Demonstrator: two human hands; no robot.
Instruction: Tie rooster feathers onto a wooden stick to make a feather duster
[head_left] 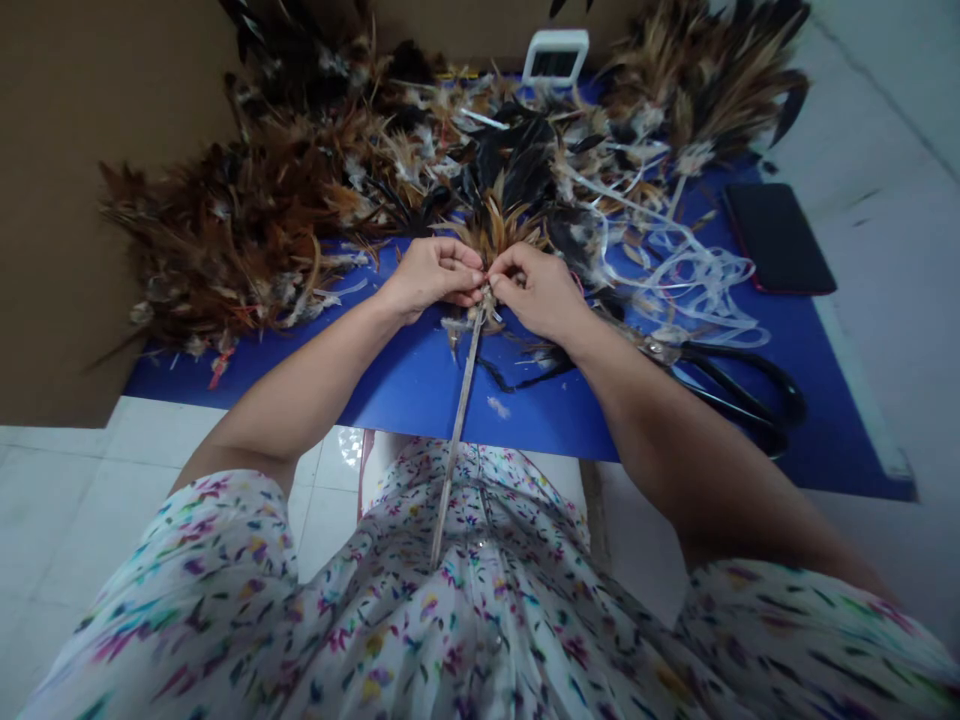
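Note:
My left hand point(439, 278) and my right hand point(541, 290) meet over the front of the table, fingertips nearly touching. Both are closed in a pinch on what looks like a thin red string, mostly hidden by the fingers. They work at the base of a bundle of brown and black feathers point(501, 225), which fans out away from me. A thin, pale stick point(463, 390) runs from this base over the table edge to my lap. Small loose feathers point(491, 310) lie under the fingers.
Brown feather bundles point(247, 220) are heaped at left, with more feathers point(697, 80) at back right. Tangled white ribbon point(682, 270), black-handled scissors point(735, 385) and a dark phone point(780, 238) lie right on the blue tabletop point(405, 390). Behind stands a white digital device point(556, 57); cardboard point(67, 200) rises left.

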